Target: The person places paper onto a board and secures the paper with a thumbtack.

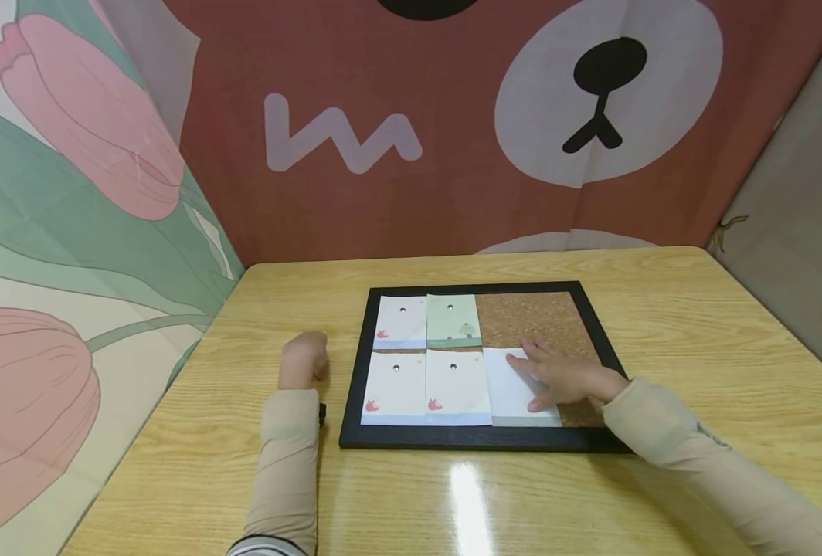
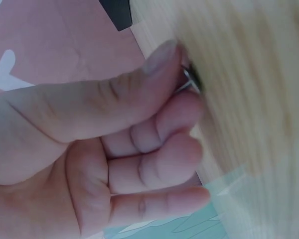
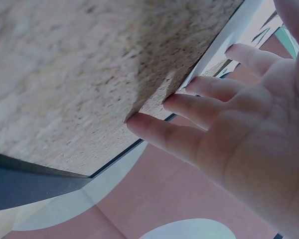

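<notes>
My left hand (image 1: 303,361) is over the table to the left of a black-framed corkboard (image 1: 532,316). In the left wrist view its thumb and forefinger pinch a small silver thumbtack (image 2: 190,78) close to the wood. My right hand (image 1: 567,376), fingers spread, rests on a white gridded sheet (image 1: 511,386) in the board's lower row. Some of its fingertips (image 3: 137,122) touch the cork in the right wrist view. Left of that sheet are white notes (image 1: 397,398) and a green note (image 1: 449,328), each with a silver tack near its top.
The board lies flat on a wooden table (image 1: 411,494). Bare cork shows at its upper right and along the right side. A printed cloth (image 1: 383,208) with a bear face hangs behind the table, and floral cloth (image 1: 105,270) hangs at the left.
</notes>
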A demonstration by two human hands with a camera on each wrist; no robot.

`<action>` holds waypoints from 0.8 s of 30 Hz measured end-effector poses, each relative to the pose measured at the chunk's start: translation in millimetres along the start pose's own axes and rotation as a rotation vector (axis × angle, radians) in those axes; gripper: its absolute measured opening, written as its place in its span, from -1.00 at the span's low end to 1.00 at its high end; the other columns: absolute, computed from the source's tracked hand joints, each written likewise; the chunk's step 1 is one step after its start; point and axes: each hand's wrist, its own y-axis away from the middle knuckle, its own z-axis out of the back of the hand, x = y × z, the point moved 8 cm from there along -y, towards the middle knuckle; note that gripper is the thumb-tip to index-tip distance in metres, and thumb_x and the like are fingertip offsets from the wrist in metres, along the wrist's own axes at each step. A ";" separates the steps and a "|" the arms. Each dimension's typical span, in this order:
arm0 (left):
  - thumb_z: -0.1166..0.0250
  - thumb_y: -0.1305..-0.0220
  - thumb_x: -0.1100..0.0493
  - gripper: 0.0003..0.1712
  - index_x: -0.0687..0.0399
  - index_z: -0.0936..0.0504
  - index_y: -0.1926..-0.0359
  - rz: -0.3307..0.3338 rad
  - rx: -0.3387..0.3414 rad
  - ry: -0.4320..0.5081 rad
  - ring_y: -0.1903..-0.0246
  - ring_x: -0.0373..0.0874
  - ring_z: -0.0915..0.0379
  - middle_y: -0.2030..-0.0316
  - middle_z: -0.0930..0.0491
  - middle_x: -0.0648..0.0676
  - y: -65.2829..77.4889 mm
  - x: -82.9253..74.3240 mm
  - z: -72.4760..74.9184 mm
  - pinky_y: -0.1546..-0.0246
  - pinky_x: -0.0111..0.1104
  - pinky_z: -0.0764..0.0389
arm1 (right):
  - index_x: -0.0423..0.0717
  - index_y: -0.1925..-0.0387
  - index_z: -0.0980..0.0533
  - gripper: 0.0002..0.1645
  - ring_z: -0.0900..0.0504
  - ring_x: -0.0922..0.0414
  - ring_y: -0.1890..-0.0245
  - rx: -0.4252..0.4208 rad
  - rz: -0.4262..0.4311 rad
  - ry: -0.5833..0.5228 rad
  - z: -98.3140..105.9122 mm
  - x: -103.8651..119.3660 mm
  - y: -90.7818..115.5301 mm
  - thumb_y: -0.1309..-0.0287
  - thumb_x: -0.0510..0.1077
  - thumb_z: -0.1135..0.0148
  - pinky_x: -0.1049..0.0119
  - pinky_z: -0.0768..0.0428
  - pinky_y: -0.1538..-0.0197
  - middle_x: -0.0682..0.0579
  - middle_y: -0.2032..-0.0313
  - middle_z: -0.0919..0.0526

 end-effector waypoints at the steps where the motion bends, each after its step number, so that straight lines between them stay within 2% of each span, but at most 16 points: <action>1: -0.32 0.17 0.44 -0.73 0.32 -0.55 0.31 -0.005 0.002 -0.005 0.56 -0.09 -0.37 0.37 -0.52 0.16 0.1 -0.9 -0.1 0.53 -0.33 -0.46 | -0.23 -0.30 -0.05 -0.03 0.30 -0.35 -0.24 -0.001 0.001 0.000 0.1 -0.1 0.2 0.07 0.03 -0.28 -0.27 0.09 -0.12 -0.43 -0.28 0.25; 4: -0.33 0.19 0.45 -0.71 0.34 -0.55 0.31 -0.020 0.001 -0.028 0.48 -0.06 -0.32 0.31 -0.53 0.18 0.3 -3.4 0.6 0.47 -0.30 -0.46 | -0.22 -0.30 -0.05 -0.03 0.30 -0.35 -0.24 -0.001 0.000 -0.003 -0.2 -0.4 0.5 0.06 0.02 -0.28 -0.27 0.10 -0.12 -0.42 -0.28 0.25; 8: -0.25 0.12 0.48 -0.66 0.41 -0.52 0.19 -0.014 0.002 -0.008 0.43 -0.04 -0.31 0.23 -0.51 0.23 1.5 -4.7 2.3 0.46 -0.31 -0.43 | -0.21 -0.31 -0.05 -0.04 0.31 -0.34 -0.24 0.002 -0.003 -0.005 -0.7 -1.0 0.3 0.05 0.03 -0.27 -0.26 0.10 -0.13 -0.41 -0.28 0.25; 15: -0.04 -0.04 0.54 -0.66 0.49 -0.47 0.09 -0.044 -0.048 -0.025 0.47 -0.03 -0.30 0.18 -0.50 0.30 5.3 -12.1 14.3 0.57 -0.37 -0.30 | -0.22 -0.31 -0.02 -0.03 0.33 -0.32 -0.25 0.009 -0.006 -0.001 -2.6 -2.1 -0.8 0.04 0.02 -0.26 -0.25 0.10 -0.14 -0.40 -0.29 0.28; 18: -0.05 -0.06 0.53 -0.66 0.49 -0.47 0.08 -0.046 -0.051 -0.023 0.49 -0.05 -0.29 0.18 -0.50 0.30 5.7 -12.9 15.7 0.60 -0.38 -0.29 | -0.21 -0.32 -0.01 -0.03 0.33 -0.31 -0.25 0.011 -0.012 0.002 -3.2 -3.2 -1.0 0.04 0.01 -0.26 -0.25 0.11 -0.14 -0.39 -0.29 0.29; 24: -0.12 0.04 0.53 -0.84 0.43 -0.53 0.35 -0.074 -0.017 -0.008 0.59 -0.10 -0.24 0.43 -0.46 0.19 7.9 -18.1 15.6 0.63 -0.41 -0.29 | -0.19 -0.32 -0.02 -0.03 0.33 -0.31 -0.25 0.008 -0.016 -0.009 -2.4 -3.3 -0.6 0.04 0.02 -0.26 -0.26 0.11 -0.13 -0.39 -0.29 0.28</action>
